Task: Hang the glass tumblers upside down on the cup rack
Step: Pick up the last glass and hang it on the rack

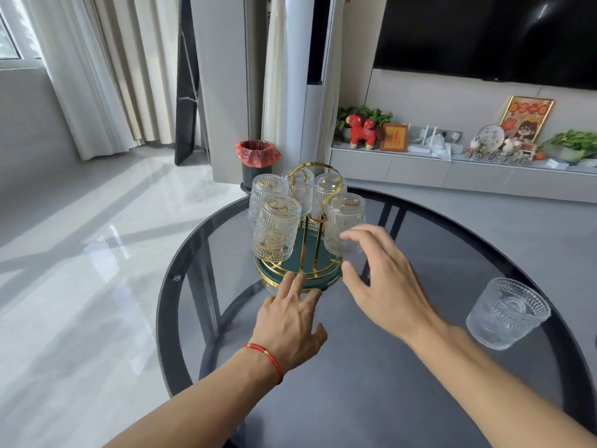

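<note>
1. The fingers (358, 236) of the right hand (384, 282) are spread apart and hold nothing. They sit right by the nearest glass on the right side of the rack, and it is hard to tell if they touch it.
2. The left hand (290, 315) lies flat with its fingers close together. The fingertips rest at the gold rim of the rack's green base (319, 282). This hand holds nothing too. A red string (268, 357) goes around its wrist.
3. The cup rack (310, 221) is made of gold wire with a loop on top. Five glass tumblers (274, 231) hang on it, bottoms up.
4. One more tumbler (507, 313) is not on the rack. It stands the right way up on the table, off to the right and well apart from the rack.
5. So the job looks nearly done. The last glass needs to be picked up, turned over and put on a free peg. That peg cannot be seen from here.
6. The table (371, 399) is round, with dark see-through glass and a dark rim.
7. Around it there is a shiny pale floor (80, 253), long curtains (97, 76), a bin with a red bag (256, 160), a big black TV (484, 37), and a shelf (420, 160) with a red toy horse, plants and pictures.
</note>
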Demonstrator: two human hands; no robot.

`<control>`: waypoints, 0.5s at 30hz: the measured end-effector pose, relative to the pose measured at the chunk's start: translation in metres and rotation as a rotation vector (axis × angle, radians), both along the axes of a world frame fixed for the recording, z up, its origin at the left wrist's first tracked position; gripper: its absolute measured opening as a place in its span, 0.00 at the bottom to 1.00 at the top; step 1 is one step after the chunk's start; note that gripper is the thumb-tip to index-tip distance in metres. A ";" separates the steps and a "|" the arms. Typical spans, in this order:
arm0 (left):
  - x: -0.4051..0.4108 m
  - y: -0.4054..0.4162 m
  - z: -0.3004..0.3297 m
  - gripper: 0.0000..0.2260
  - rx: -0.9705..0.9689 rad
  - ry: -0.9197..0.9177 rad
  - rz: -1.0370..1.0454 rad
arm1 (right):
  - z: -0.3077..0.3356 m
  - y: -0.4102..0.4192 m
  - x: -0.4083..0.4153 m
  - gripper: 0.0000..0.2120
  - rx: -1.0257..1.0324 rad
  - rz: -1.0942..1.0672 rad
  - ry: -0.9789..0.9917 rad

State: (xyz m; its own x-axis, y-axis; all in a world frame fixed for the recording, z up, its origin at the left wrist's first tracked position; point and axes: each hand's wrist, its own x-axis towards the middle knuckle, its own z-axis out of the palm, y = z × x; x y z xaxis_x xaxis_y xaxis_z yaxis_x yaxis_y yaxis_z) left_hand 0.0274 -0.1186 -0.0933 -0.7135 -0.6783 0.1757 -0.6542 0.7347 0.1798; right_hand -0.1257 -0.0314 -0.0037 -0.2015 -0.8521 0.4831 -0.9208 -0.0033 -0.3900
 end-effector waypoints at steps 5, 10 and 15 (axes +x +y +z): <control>-0.014 0.013 0.006 0.25 0.028 0.135 -0.090 | -0.026 0.081 -0.066 0.21 0.001 -0.336 -0.026; -0.036 0.038 0.008 0.22 0.161 0.293 -0.274 | -0.032 0.117 -0.115 0.34 -0.030 -0.776 -0.348; -0.053 0.053 0.010 0.22 0.238 0.313 -0.305 | -0.051 0.121 -0.143 0.50 0.004 -0.805 -0.677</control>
State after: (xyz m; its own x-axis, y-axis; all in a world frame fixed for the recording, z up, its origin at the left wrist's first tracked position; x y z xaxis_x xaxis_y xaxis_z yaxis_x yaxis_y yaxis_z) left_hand -0.0261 -0.0656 -0.0829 -0.8233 -0.4945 0.2787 -0.3038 0.7986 0.5196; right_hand -0.2685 0.0893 -0.0551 -0.9357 -0.3483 0.0556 -0.2407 0.5153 -0.8225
